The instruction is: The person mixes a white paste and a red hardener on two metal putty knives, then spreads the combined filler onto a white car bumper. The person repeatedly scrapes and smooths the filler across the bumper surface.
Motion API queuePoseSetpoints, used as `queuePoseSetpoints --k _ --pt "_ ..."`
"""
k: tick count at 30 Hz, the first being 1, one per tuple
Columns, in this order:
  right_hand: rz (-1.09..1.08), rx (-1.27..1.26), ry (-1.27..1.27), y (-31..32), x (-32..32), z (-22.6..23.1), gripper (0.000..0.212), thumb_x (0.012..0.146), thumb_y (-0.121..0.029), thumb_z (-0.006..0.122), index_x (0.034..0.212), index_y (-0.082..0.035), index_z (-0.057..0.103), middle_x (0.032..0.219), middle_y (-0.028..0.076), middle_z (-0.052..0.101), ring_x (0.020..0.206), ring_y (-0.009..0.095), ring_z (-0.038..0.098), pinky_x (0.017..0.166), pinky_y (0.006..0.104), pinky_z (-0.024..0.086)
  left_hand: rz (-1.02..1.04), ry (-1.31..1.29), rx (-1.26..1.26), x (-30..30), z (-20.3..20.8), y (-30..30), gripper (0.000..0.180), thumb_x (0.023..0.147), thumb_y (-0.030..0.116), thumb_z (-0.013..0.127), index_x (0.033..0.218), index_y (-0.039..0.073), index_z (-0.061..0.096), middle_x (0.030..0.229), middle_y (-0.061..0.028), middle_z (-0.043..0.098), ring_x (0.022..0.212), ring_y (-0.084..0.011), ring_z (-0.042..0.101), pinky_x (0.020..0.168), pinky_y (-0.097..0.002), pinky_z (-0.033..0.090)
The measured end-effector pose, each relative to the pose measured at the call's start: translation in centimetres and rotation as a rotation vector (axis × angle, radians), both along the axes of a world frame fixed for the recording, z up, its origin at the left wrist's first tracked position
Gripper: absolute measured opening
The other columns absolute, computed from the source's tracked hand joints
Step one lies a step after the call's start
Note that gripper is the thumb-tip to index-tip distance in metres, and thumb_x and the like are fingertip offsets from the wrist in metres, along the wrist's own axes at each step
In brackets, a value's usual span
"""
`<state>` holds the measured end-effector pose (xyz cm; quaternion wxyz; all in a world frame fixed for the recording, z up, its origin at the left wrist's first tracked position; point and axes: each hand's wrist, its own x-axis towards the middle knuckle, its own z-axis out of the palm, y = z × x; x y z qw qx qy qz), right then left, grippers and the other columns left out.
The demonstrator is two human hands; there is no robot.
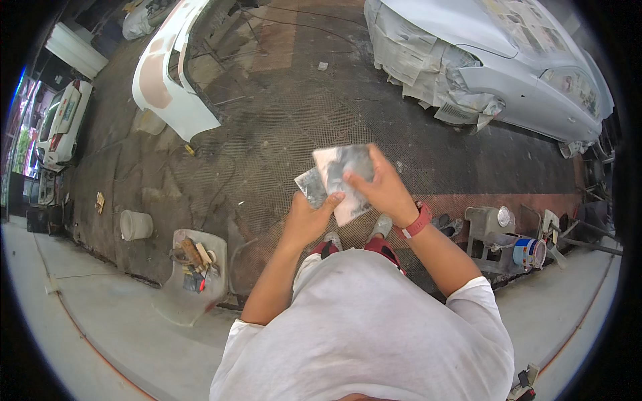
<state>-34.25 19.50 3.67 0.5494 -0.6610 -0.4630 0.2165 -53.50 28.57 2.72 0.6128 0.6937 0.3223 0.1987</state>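
Observation:
Both my hands are held out in front of my body, close together. My left hand (310,215) pinches a small flat grey plate (309,186), which looks like a putty spreader. Gripped between the thumb and fingers of my right hand (386,187) is a larger rectangular plate (332,175), pale pink with grey smears. The larger plate partly overlaps the smaller one; I cannot tell whether they touch. Its surface is a little blurred. A red watch (419,222) is on my right wrist.
A white bumper (151,83) with pinkish patches stands ahead left. Ahead right is a pale car (535,110) partly masked with paper (428,73). A white bucket (136,225) and a plastic chair (217,250) bearing tools sit left. Right, a stool (485,224) and a paint can (529,253) stand.

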Motion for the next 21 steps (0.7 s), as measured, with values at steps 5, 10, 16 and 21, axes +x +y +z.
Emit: queuePoseSetpoints --k 5,10,16,21 --pt "-0.235 0.173 0.530 1.2 1.7 -0.9 0.041 0.093 -0.017 0.079 0.122 0.001 0.056 0.113 0.012 0.069 0.102 0.018 0.067 0.090 0.0365 0.056 0.072 -0.052 -0.001 0.4 0.2 -0.7 0.032 0.100 0.023 0.075 0.122 -0.001 0.071 0.111 -0.0093 0.077 0.104 -0.0183 0.071 0.093 -0.0372 0.055" --pt "-0.029 0.021 0.202 0.8 -0.9 0.1 0.041 0.093 -0.017 0.079 0.123 -0.001 0.056 0.109 0.012 0.070 0.099 0.017 0.067 0.088 0.0353 0.054 -0.066 0.102 -0.041 0.6 0.5 -0.5 0.037 0.100 0.023 0.075 0.127 -0.001 0.068 0.114 -0.0090 0.075 0.106 -0.0177 0.069 0.095 -0.0375 0.055" --pt "0.262 -0.216 -0.106 -0.6 -1.4 4.5 0.038 0.094 -0.018 0.077 0.123 -0.002 0.058 0.105 0.012 0.070 0.095 0.017 0.066 0.083 0.0357 0.055 -0.401 -0.057 -0.096 -1.5 -1.2 -0.8 0.049 0.104 0.025 0.071 0.142 -0.002 0.056 0.134 -0.0115 0.067 0.125 -0.0163 0.060 0.105 -0.0369 0.050" --pt "-0.005 -0.070 0.191 0.0 0.2 1.2 0.039 0.095 -0.025 0.076 0.122 -0.001 0.061 0.109 0.011 0.072 0.095 0.019 0.069 0.082 0.0394 0.057 -0.223 -0.245 -0.659 -1.5 -5.0 -0.5 0.073 0.106 0.058 0.056 0.155 0.005 0.045 0.152 -0.0140 0.054 0.139 -0.0219 0.050 0.115 -0.0417 0.041"
